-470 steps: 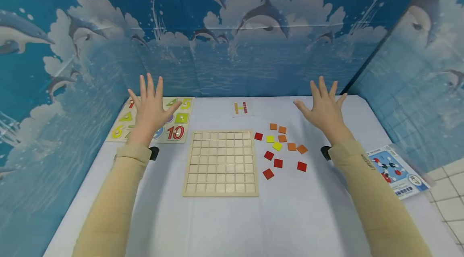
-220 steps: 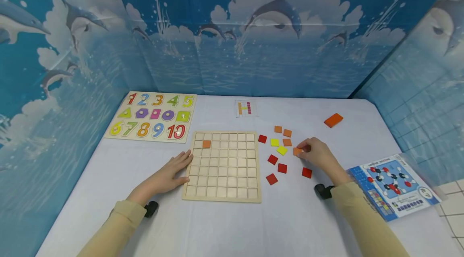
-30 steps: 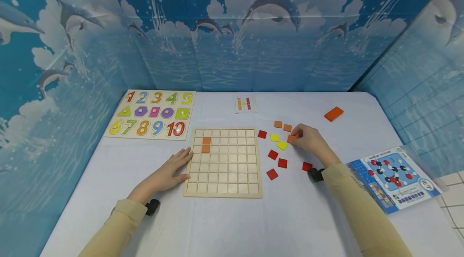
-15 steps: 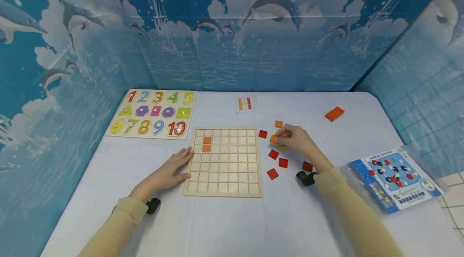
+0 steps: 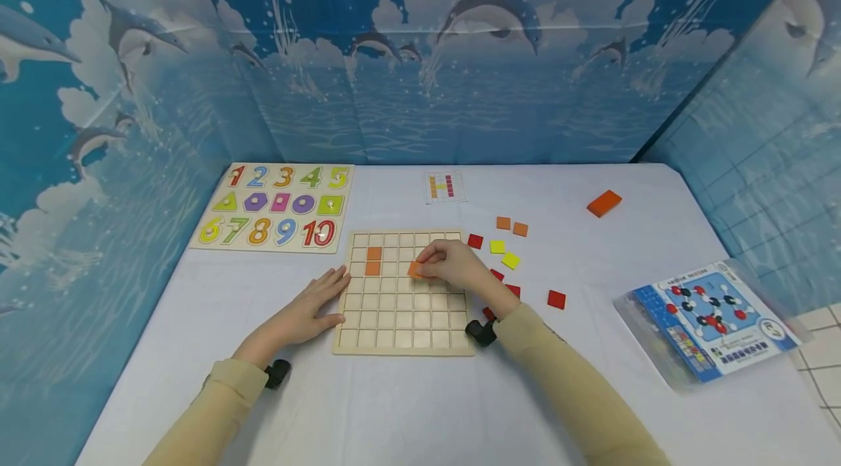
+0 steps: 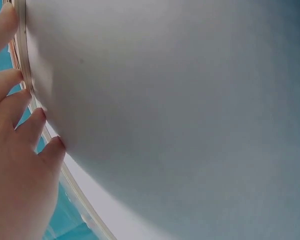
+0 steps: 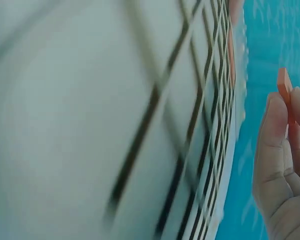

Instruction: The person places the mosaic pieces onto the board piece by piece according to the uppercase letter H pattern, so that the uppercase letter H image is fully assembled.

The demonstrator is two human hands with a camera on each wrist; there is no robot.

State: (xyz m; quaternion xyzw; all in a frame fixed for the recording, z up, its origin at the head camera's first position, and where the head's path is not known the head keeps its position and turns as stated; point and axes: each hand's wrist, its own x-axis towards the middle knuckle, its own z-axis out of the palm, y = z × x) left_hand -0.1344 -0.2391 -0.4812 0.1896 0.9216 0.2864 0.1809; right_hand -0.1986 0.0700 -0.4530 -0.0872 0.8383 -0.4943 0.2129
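A wooden grid board (image 5: 404, 338) lies in the middle of the white table, with two orange square tiles (image 5: 373, 261) set one below the other in its second column. Over the board my right hand (image 5: 453, 265) pinches another orange tile (image 5: 415, 270) between thumb and fingertips; the right wrist view shows this tile (image 7: 284, 82) held above the grid. My left hand (image 5: 302, 312) rests at the board's left edge, fingers extended, fingertips touching the rim. In the left wrist view, the fingers (image 6: 30, 130) lie along that rim.
Right of the board lie loose orange tiles (image 5: 503, 223), yellow tiles (image 5: 497, 247) and red tiles (image 5: 556, 299), some partly behind the right forearm. A pattern card (image 5: 444, 187), number puzzle (image 5: 276, 210), orange block (image 5: 604, 204) and bagged molecule-picture packet (image 5: 716, 323) surround them.
My right hand has picked an orange tile from the loose ones and carried it left over the board. The left hand has stayed at the board's edge.
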